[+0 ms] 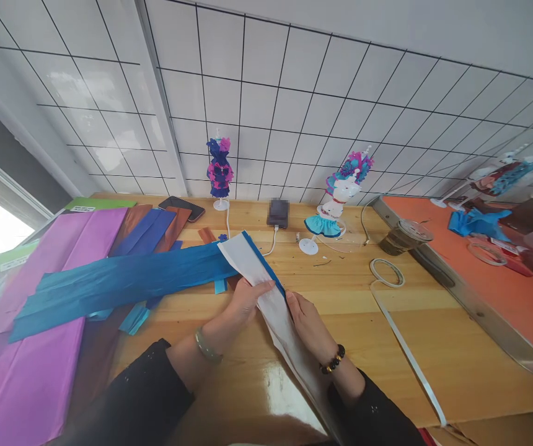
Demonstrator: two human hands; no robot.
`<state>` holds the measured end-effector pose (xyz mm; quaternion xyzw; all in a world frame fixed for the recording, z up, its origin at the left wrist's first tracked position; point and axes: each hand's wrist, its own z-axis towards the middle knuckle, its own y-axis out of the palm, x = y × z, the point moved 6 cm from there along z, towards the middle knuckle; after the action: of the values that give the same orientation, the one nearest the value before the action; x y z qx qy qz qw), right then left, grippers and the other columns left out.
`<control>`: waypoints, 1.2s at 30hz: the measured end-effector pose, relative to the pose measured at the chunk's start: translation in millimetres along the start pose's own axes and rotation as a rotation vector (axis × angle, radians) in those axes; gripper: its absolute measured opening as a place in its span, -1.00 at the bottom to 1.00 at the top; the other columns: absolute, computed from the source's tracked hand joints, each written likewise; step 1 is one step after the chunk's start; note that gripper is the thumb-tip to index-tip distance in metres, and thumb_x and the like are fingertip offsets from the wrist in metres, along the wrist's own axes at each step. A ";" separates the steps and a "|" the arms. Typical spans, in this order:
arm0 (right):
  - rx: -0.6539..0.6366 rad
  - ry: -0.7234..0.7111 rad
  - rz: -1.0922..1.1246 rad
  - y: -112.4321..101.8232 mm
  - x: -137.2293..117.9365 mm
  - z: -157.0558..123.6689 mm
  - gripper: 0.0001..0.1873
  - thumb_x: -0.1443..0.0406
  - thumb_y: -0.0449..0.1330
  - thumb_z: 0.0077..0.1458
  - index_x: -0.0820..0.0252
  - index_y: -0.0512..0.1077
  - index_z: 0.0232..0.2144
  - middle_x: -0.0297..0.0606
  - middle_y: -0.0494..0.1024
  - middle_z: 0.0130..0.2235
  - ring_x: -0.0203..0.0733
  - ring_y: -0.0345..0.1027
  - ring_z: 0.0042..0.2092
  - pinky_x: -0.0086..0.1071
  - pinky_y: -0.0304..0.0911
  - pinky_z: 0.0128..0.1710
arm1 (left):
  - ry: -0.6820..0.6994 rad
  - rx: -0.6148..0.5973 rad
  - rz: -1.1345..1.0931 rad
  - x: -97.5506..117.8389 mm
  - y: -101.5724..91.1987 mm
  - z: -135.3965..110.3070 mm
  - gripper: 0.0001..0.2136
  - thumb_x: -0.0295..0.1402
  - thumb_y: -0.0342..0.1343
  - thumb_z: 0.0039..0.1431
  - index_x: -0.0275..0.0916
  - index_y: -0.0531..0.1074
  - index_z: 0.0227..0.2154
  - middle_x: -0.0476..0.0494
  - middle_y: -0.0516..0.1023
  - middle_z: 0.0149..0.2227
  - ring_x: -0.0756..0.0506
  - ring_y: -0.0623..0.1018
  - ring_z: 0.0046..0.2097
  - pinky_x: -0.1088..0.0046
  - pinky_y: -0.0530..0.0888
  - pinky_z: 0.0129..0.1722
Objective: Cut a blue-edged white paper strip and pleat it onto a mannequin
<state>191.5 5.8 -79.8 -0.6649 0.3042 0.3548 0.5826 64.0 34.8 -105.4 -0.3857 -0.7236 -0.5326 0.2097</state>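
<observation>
- Left hand (242,302): its fingers are closed on the white strip (246,255), the thumb lying across the top towards two o'clock; a pale green bangle (207,347) circles the wrist.
- Right hand (310,323): its fingers are drawn together at the strip's blue edge (266,265), pinching it just beside the left thumb; a dark beaded bracelet (332,360) is around the wrist.
- The white strip sits mid-view over the wooden surface (364,378), slanting from eleven o'clock at its far end to five o'clock near the right sleeve (373,412).
- From the hands, a long blue strip (127,277) stretches out at nine o'clock, partly over a purple sheet (43,371).
- Towards ten o'clock lies a dark phone (187,209).
- At eleven o'clock stands a purple-and-pink figure (220,173) on a white base.
- At twelve o'clock is a dark box (278,214) with a white cable, its top blurred.
- At one o'clock, a tilted figure in a turquoise skirt (323,225).
- Near three o'clock rests a tape ring (400,273), its loose white tail running towards five o'clock.
- At two o'clock is a cup (399,238).
</observation>
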 end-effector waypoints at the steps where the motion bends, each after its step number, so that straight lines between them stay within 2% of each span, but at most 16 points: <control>1: -0.001 -0.001 0.004 -0.1 -0.8 -0.3 -0.48 -0.01 -0.21 0.22 0.18 0.36 -0.45 -0.12 0.54 -0.36 -0.08 0.39 -0.24 -0.31 0.23 -0.21 | -0.001 -0.004 0.001 0.1 0.3 0.0 -0.71 -0.43 0.42 -0.41 -0.34 0.49 -0.51 -0.10 0.57 -0.52 -0.06 0.50 -0.46 0.39 0.43 -0.33; 10: -0.013 0.010 0.038 -2.2 -5.3 -3.3 -0.47 0.00 -0.20 0.23 0.22 0.40 -0.36 -0.09 0.55 -0.27 -0.07 0.38 -0.19 -0.31 0.22 -0.17 | 0.014 -0.024 -0.001 2.9 2.7 -1.3 -0.70 -0.43 0.42 -0.40 -0.34 0.49 -0.50 -0.09 0.56 -0.51 -0.07 0.51 -0.45 0.37 0.44 -0.31; 17: -0.011 0.011 0.078 -1.9 -5.3 -0.8 -0.45 0.00 -0.19 0.23 0.25 0.44 -0.26 -0.06 0.56 -0.19 -0.07 0.39 -0.17 -0.29 0.23 -0.13 | 0.029 -0.054 0.015 2.3 4.9 -2.7 -0.66 -0.42 0.42 -0.40 -0.33 0.51 -0.44 -0.12 0.58 -0.47 -0.12 0.54 -0.36 0.32 0.43 -0.21; 24: 0.006 0.015 0.128 0.7 -6.9 7.1 -0.44 -0.01 -0.18 0.22 0.27 0.44 -0.25 -0.04 0.54 -0.16 -0.08 0.38 -0.13 -0.29 0.20 -0.07 | 0.063 -0.079 0.045 -2.8 1.6 1.1 -0.63 -0.43 0.40 -0.35 -0.33 0.49 -0.36 -0.15 0.59 -0.35 -0.12 0.53 -0.30 0.33 0.42 -0.19; 36: 0.023 0.024 0.215 4.1 -10.3 8.4 -0.37 -0.13 -0.15 0.13 0.26 0.44 -0.30 -0.05 0.55 -0.19 -0.06 0.37 -0.17 -0.29 0.24 -0.12 | 0.082 -0.092 0.046 -4.4 0.2 2.4 -0.66 -0.44 0.38 -0.30 -0.31 0.47 -0.36 -0.08 0.57 -0.39 -0.05 0.49 -0.35 0.40 0.42 -0.26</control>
<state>181.3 13.5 -74.2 -0.6261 0.3846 0.4037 0.5450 67.1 35.6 -109.3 -0.3893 -0.6803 -0.5755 0.2332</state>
